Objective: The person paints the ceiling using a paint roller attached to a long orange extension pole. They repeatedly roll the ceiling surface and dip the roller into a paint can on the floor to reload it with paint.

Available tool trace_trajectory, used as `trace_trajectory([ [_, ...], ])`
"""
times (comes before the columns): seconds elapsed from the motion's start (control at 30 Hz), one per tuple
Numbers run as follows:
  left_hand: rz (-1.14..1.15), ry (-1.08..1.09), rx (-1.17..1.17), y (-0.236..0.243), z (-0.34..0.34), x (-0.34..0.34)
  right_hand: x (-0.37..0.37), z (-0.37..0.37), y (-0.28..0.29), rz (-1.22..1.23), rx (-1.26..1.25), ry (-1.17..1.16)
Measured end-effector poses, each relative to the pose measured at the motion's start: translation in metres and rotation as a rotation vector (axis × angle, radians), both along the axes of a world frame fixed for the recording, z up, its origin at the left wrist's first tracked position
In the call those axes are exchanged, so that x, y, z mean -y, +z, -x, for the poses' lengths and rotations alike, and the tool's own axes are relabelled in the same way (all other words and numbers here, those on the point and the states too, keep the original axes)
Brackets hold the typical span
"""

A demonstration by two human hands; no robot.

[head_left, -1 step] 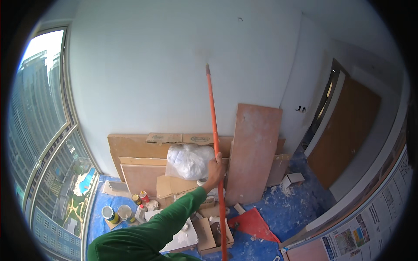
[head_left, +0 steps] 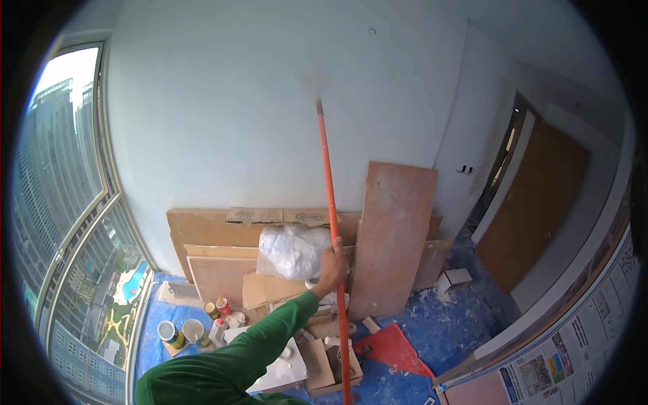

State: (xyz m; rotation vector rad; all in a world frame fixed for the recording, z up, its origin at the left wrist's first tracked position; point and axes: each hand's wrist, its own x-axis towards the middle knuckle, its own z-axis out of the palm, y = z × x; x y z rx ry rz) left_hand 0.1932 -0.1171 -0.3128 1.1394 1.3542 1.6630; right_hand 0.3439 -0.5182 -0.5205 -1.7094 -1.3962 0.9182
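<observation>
My left hand (head_left: 332, 266), at the end of a green sleeve, is closed round a long orange pole (head_left: 327, 162). The pole runs from the lower edge up toward the white wall (head_left: 229, 115), its narrow tip beside a faint greyish smudge; whether it touches the wall I cannot tell. Behind my hand, a bulging white plastic bag (head_left: 290, 251) rests among leaning boards (head_left: 398, 223) and cardboard (head_left: 270, 290). My right hand is out of view.
A tall window (head_left: 74, 169) lines the left. Blue sheeting (head_left: 439, 317) covers the floor, bearing several cans (head_left: 167, 331), open boxes (head_left: 324, 361) and a red sheet (head_left: 398, 344). At right are a wooden door (head_left: 530, 202) and newspaper-covered panelling (head_left: 550, 361).
The upper end of the pole has shifted very slightly to the left. My hand has barely moved and still grips it.
</observation>
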Motion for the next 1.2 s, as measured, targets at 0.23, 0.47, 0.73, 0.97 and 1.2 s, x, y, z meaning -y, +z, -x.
trace_trajectory([
  [0.23,0.073,-0.077,0.125,0.013,0.044,-0.024,-0.010,0.026,-0.014,0.008,-0.037,0.034],
  [0.47,-0.051,-0.091,0.030,0.075,0.075,-0.086,-0.028,0.059,-0.030,0.026,-0.065,0.039],
  [0.73,-0.099,-0.195,0.134,0.193,0.096,-0.132,-0.086,0.111,0.084,-0.141,-0.076,-0.135],
  [0.97,-0.172,-0.213,0.176,0.257,0.104,-0.134,-0.108,0.116,0.116,-0.310,0.193,-0.117],
  [1.2,-0.059,-0.189,0.192,0.121,0.102,-0.100,-0.035,0.095,0.038,-0.050,0.103,-0.063],
])
